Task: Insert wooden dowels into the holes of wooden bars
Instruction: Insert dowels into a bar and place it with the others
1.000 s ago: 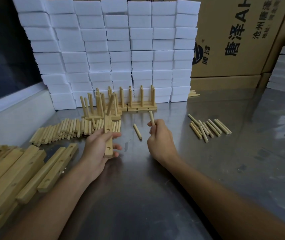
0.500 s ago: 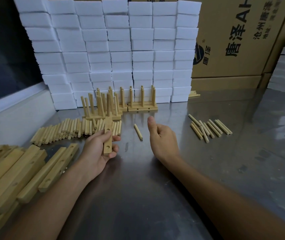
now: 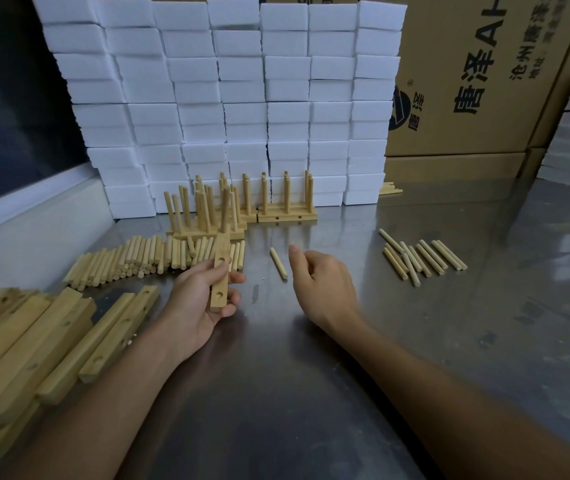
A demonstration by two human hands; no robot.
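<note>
The wooden bar (image 3: 220, 271) is held above the counter (image 3: 276, 393), a little left of the middle, with its long side pointing toward the far edge. Two round holes show on its upper face, and one dowel stands upright in its far end. The left hand (image 3: 197, 299) has its grip closed around the near part of this bar, the thumb on one side and the fingers curled around the other.

The right hand (image 3: 321, 289) is just to the right, above the counter, and holds nothing; its fingers are loosely curled and the thumb points toward the far edge. A single dowel (image 3: 278, 263) lies flat on the counter between the two hands, close to the right thumb but apart from it.

Behind the left hand lies a long heap of loose dowels (image 3: 145, 256). Farther back stand the finished bars (image 3: 287, 211), each with dowels upright in it. Near the left edge a pile of empty bars (image 3: 34, 344) lies flat. Toward the right edge there is a small group of dowels (image 3: 422, 258), well apart from the hands.

Along the far edge a wall of white foam blocks (image 3: 224, 91) is stacked, and to its right stand cardboard boxes (image 3: 484, 74) with printed letters.
</note>
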